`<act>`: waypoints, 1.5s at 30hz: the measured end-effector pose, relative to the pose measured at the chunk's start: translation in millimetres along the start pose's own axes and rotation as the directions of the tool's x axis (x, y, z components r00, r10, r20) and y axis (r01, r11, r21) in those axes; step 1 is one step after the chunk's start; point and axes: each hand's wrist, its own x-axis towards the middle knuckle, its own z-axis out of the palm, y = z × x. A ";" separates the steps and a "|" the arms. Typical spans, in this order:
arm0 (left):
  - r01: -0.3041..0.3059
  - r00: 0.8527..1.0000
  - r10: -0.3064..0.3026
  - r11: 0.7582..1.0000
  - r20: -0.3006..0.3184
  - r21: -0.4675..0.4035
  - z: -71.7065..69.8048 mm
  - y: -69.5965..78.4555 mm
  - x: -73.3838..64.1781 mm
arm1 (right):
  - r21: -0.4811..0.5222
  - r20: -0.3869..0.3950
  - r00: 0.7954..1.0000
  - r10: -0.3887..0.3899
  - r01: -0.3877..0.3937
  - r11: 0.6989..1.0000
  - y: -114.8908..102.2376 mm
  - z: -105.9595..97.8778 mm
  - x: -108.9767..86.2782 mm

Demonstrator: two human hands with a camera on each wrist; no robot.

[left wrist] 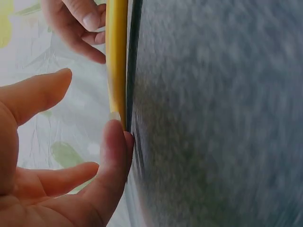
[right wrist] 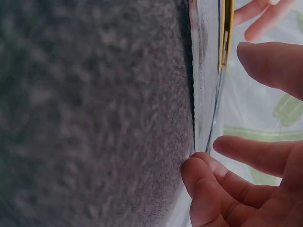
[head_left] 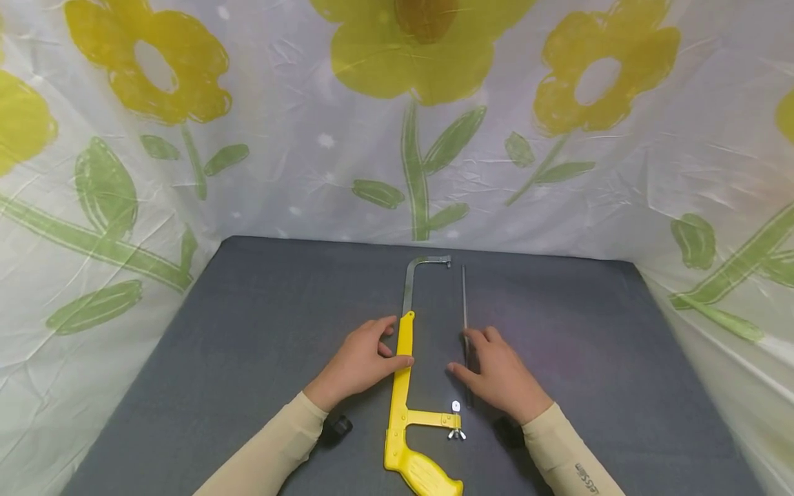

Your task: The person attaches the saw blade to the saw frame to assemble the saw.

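A hacksaw frame (head_left: pixel 403 372) with a yellow grip and a bent metal bow (head_left: pixel 409 282) lies on the dark table. A wing nut (head_left: pixel 456 434) sits on its short lower arm. My left hand (head_left: pixel 360 362) is beside the yellow bar; in the left wrist view a fingertip (left wrist: pixel 115 137) touches its edge while the thumb stays apart. Right of the frame lies a thin hacksaw blade (head_left: pixel 464 296), roughly parallel to it. My right hand (head_left: pixel 505 375) is over the blade's lower part; fingertips (right wrist: pixel 201 172) touch its edge, thumb apart. Part of the blade is hidden behind the hand.
The table (head_left: pixel 260 324) is covered in dark grey cloth. A white sheet (head_left: pixel 298 172) printed with yellow flowers hangs behind it and on both sides. Dark straps or devices (head_left: pixel 337 428) show under the wrists.
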 end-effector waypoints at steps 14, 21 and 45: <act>0.057 0.993 -0.057 0.998 0.102 0.010 4.8 2.0 0.3 | 0.076 -0.023 0.988 0.151 -0.149 0.986 -6.0 0.3 6.4; 0.118 0.974 -0.142 0.983 0.175 0.141 -1.4 19.4 1.2 | 0.056 -0.051 0.951 0.304 -0.301 0.952 -18.4 1.3 14.2; 0.095 0.980 -0.125 0.979 0.157 0.183 4.6 40.9 -3.4 | 0.066 -0.094 0.938 0.334 -0.329 0.942 -22.5 3.4 15.0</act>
